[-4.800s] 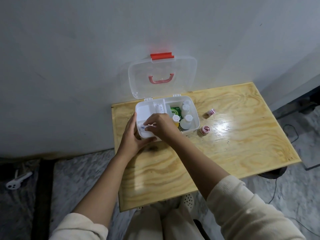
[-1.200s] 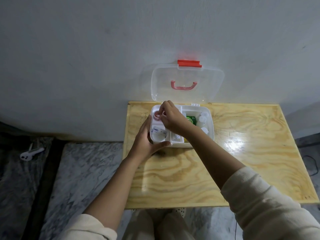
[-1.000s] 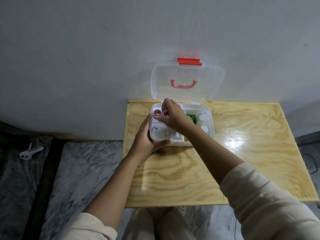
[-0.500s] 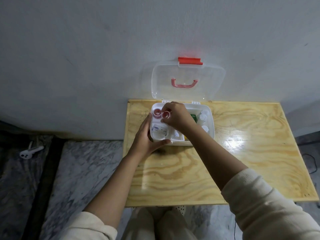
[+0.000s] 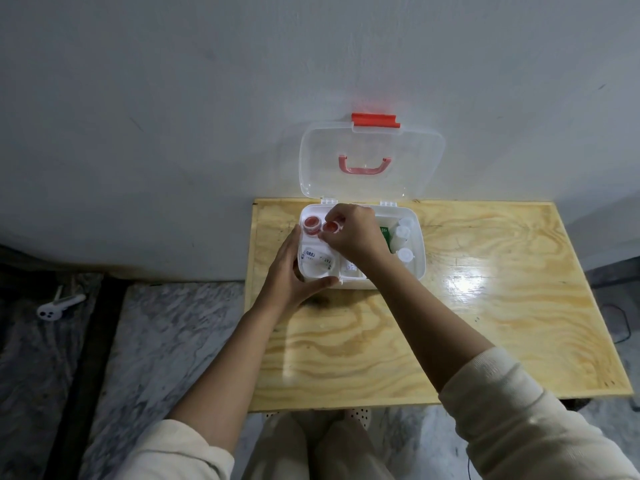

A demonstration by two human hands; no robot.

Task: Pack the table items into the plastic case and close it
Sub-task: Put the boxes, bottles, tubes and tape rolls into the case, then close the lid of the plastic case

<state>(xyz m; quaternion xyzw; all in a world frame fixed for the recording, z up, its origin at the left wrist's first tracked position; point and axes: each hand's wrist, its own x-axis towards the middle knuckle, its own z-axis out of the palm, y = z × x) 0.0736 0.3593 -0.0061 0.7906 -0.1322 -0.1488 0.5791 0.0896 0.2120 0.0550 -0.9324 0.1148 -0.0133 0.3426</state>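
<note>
**Packing the little red pots**

Sitting at the back left of the wooden worktop (image 5: 485,341): the plastic case (image 5: 414,271), lid (image 5: 370,161) standing open against the wall. Wrapping around the case's near left corner, thumb along the front: the left hand (image 5: 294,271). Reaching over the case, fingers pinching a small red pot (image 5: 330,227): the right hand (image 5: 349,233). Lying just beside it, in the far left part: another red pot (image 5: 311,224). Hiding under the right hand: the middle of the case. Peeking out at the right: white bottles (image 5: 403,233) and a bit of green (image 5: 385,233), hard to make out.
</note>
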